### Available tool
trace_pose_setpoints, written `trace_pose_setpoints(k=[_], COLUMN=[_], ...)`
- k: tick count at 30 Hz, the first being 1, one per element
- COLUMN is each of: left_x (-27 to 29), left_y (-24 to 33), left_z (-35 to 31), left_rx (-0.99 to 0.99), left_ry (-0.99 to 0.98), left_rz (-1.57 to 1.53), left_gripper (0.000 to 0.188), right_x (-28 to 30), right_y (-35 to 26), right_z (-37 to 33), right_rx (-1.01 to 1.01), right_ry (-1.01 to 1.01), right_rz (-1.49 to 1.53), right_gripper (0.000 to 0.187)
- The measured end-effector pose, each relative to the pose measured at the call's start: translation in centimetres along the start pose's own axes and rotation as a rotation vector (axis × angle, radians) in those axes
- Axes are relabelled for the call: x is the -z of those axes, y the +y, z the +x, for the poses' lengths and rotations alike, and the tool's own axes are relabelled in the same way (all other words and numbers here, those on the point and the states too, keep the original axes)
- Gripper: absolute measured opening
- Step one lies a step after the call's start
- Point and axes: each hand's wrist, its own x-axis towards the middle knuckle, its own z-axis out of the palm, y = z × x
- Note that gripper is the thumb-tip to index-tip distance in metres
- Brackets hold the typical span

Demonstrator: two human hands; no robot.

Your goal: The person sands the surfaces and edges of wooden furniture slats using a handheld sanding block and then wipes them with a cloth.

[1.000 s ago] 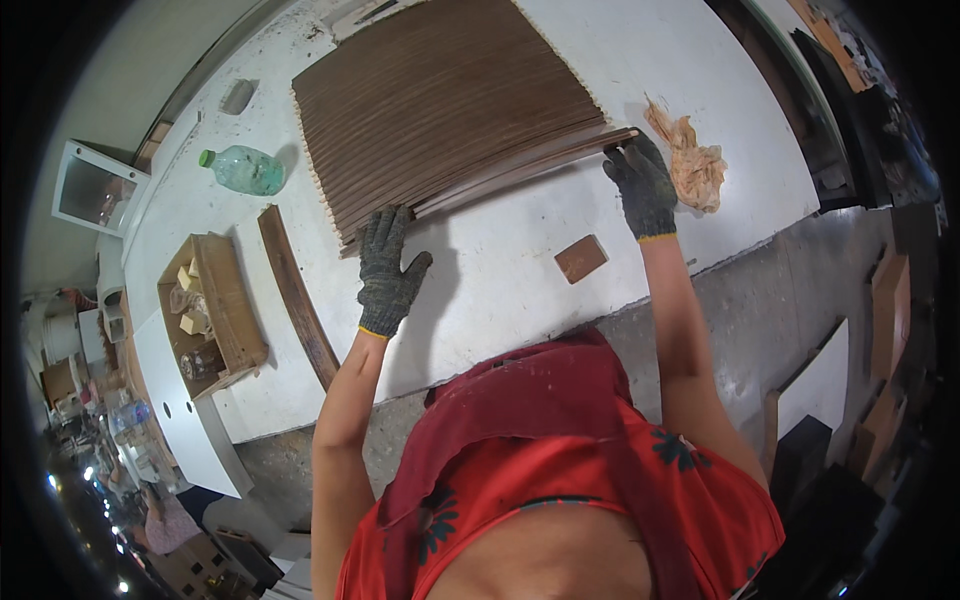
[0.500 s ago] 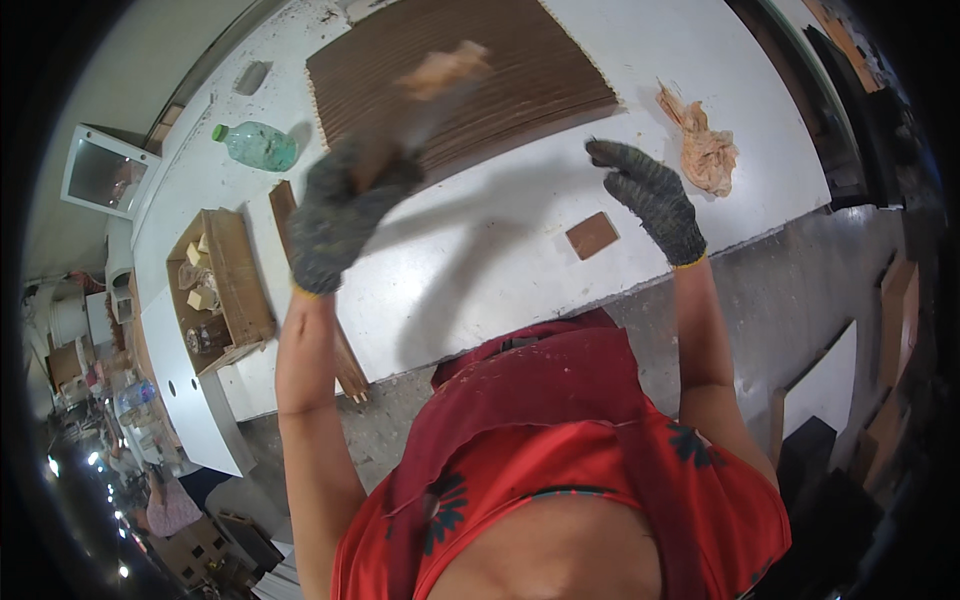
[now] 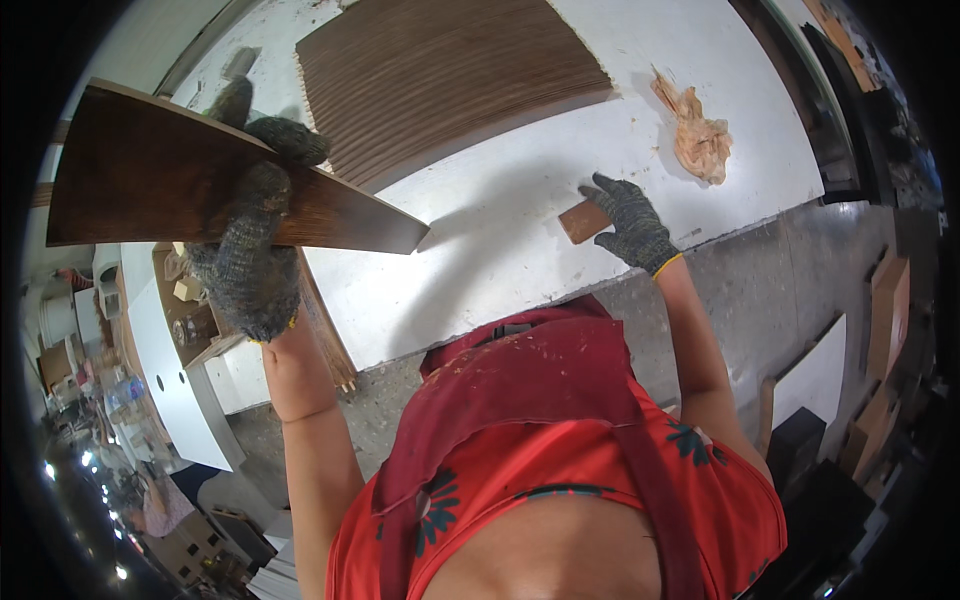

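My left hand (image 3: 255,250), in a dark knitted glove, is closed round a dark brown wooden slat (image 3: 140,170) lifted above the left of the bench. The slat shows dark wood grain and appears to narrow toward its right end. A small brown rectangular piece (image 3: 578,224) lies flat on the white bench near its front edge. Over the right side of that piece is my gloved right hand (image 3: 634,228), thumb and fingers apart; whether they touch it I cannot tell. Several dark brown slats (image 3: 450,75) lie side by side at the back of the bench.
A crumpled peach-coloured cloth (image 3: 700,138) lies on the white bench (image 3: 480,220) at the right. On the left, a box (image 3: 200,320) of small pieces is partly hidden behind the slat and my left hand. Panels (image 3: 815,370) lean on the right.
My left hand has moved left and raised the slat, now sharp and covering the green bottle's place. My right hand has come down to the small brown piece.
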Motion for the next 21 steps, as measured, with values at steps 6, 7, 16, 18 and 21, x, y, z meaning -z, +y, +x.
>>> trace_pose_setpoints(k=[6,7,16,18,21], left_x=[1.3,1.0,0.8,0.7,0.8], left_y=[0.9,1.6,1.3,1.6,1.4], left_z=[0.3,1.1,1.3,1.5,1.8], left_rx=[0.087,0.141,0.262,0.268,0.263], left_ry=[0.029,-0.053,0.024,0.037,0.037], left_rz=[-0.044,0.013,-0.086,-0.056,-0.033], left_gripper=[0.045,0.047,0.06,0.06,0.052], right_x=[-1.0,-1.1,8.7,9.9,10.7], right_y=[-0.8,-1.1,-14.2,-15.1,-16.6], right_z=[1.5,2.1,9.1,10.2,11.6], right_rx=[-0.131,-0.193,-0.089,-0.152,0.117], right_ry=[0.022,0.067,0.095,0.092,0.423], right_rz=[0.506,0.606,1.377,1.288,1.038], right_gripper=[0.067,0.073,0.061,0.062,0.067])
